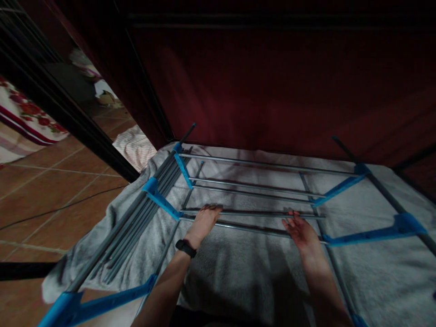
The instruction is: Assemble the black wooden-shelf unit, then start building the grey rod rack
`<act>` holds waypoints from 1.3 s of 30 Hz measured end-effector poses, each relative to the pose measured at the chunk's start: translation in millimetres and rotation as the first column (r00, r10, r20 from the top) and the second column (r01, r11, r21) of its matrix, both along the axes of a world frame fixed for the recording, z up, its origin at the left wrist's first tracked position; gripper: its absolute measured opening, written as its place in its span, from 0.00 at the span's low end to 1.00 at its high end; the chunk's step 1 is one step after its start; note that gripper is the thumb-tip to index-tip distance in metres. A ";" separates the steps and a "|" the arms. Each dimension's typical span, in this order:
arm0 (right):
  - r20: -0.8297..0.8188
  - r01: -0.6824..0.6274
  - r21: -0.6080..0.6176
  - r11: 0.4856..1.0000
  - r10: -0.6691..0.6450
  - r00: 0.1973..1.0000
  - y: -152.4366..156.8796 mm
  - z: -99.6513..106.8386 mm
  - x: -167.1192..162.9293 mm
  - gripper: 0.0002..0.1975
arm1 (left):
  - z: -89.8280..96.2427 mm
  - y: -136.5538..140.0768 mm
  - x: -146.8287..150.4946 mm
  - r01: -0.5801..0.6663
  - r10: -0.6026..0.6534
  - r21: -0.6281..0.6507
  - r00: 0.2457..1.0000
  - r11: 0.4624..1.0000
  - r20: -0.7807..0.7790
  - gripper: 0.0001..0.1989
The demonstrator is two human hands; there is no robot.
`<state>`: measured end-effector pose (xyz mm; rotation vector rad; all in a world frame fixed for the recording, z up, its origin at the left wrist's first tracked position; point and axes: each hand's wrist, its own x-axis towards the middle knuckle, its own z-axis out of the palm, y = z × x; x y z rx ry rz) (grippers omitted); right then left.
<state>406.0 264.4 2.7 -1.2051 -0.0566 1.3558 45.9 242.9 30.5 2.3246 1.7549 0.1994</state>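
A rack frame of grey metal tubes and blue plastic brackets lies on a grey blanket. My left hand, with a black watch on the wrist, closes over one crosswise metal tube near its left end. Toward the other end of that tube, my right hand has its palm partly turned up and its fingers bent around the tube. This tube's right end looks apart from the blue bracket. Just below it runs another crossbar, between the left and right brackets.
Several loose grey tubes lie side by side at the left on the blanket. Behind the frame rises a dark red panel. Tiled floor with a thin cable and a striped cloth show at the left.
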 end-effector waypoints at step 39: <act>-0.117 0.058 0.004 0.998 -0.057 0.992 15.7 -14.6 -7.5 0.08 | -10.4 26.9 -18.1 -0.600 0.661 -0.485 0.098 0.636 0.744 0.06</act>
